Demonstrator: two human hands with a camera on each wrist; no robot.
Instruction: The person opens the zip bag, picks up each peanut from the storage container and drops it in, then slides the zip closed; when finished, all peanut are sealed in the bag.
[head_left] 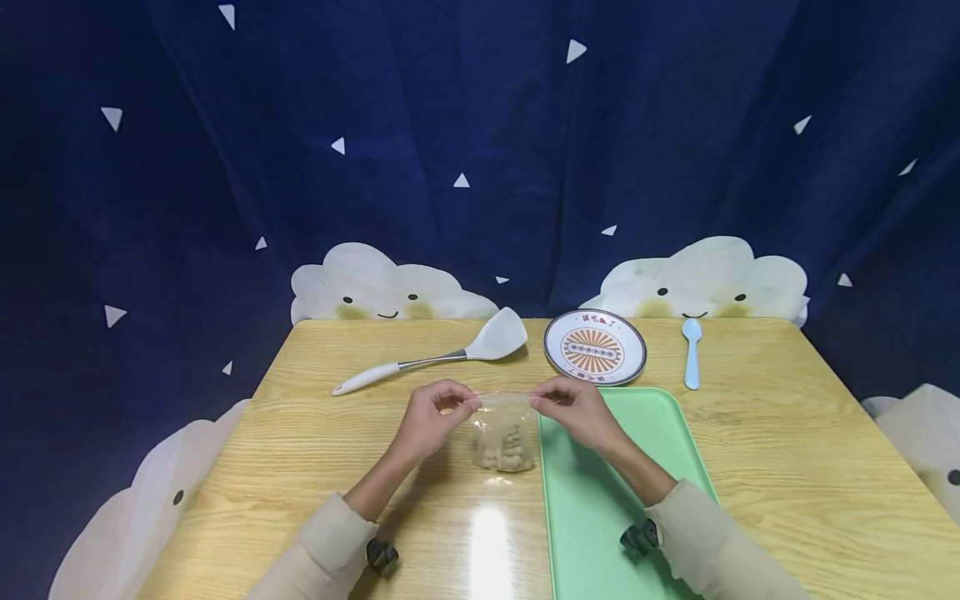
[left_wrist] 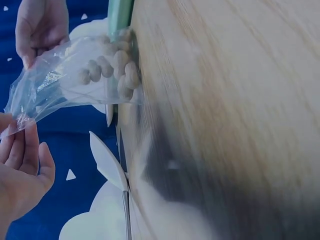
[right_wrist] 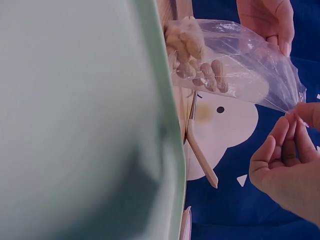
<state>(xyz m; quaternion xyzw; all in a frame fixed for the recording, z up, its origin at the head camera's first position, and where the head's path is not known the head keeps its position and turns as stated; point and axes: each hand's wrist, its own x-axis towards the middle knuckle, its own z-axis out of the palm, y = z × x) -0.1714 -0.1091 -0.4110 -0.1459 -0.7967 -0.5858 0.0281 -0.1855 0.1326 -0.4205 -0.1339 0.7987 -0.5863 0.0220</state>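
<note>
Between both hands hangs a clear plastic zip bag with several peanuts in its bottom. My left hand pinches one top corner of the bag between thumb and fingers. The opposite top corner is pinched by my right hand, above the left edge of the green tray. The bag's top edge is stretched straight between the two grips. In the right wrist view the peanuts lie bunched at the low end, close over the wooden table.
A white spatula lies behind the left hand, its handle toward the left. Round patterned plates sit at the tray's far end. Farther right is a light blue spoon. A dark blue curtain hangs behind the table.
</note>
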